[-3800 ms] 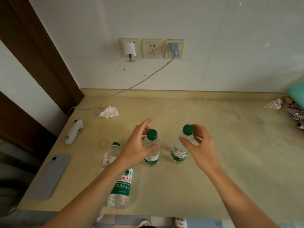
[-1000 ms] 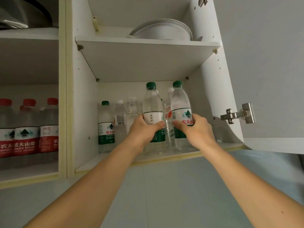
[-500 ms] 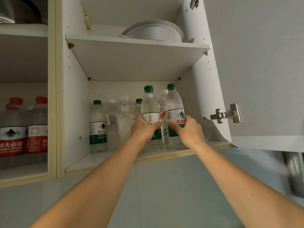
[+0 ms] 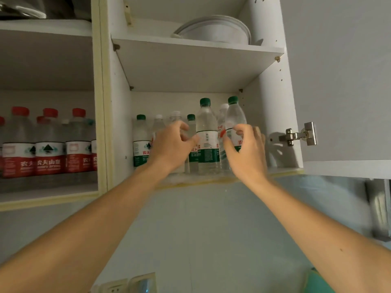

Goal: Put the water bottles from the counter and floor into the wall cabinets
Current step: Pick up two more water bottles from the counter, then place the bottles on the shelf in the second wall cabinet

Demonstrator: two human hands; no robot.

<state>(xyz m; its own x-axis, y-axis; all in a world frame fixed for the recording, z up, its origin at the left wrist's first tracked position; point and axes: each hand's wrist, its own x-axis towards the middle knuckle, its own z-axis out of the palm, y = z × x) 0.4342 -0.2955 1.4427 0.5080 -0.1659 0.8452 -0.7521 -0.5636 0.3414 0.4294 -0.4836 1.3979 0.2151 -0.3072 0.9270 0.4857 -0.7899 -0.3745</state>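
Two green-capped water bottles stand upright at the front of the open wall cabinet's lower shelf point(image 4: 283, 171): the left bottle point(image 4: 206, 132) and the right bottle point(image 4: 234, 117). My left hand point(image 4: 171, 145) hovers just left of the left bottle, fingers loosely curled and holding nothing. My right hand point(image 4: 246, 152) is in front of the right bottle, fingers curved and off it. Several more bottles point(image 4: 140, 140) stand behind and to the left on the same shelf.
The cabinet door point(image 4: 342, 81) hangs open on the right, its hinge point(image 4: 300, 135) sticking out. White plates point(image 4: 213, 28) sit on the upper shelf. The neighbouring cabinet holds several red-capped bottles point(image 4: 49, 144). Wall sockets point(image 4: 129, 284) show at the bottom edge.
Both hands have let go of the two bottles, which now stand on the shelf, and have drawn back a little. Earlier the bottles were lifted from the counter.
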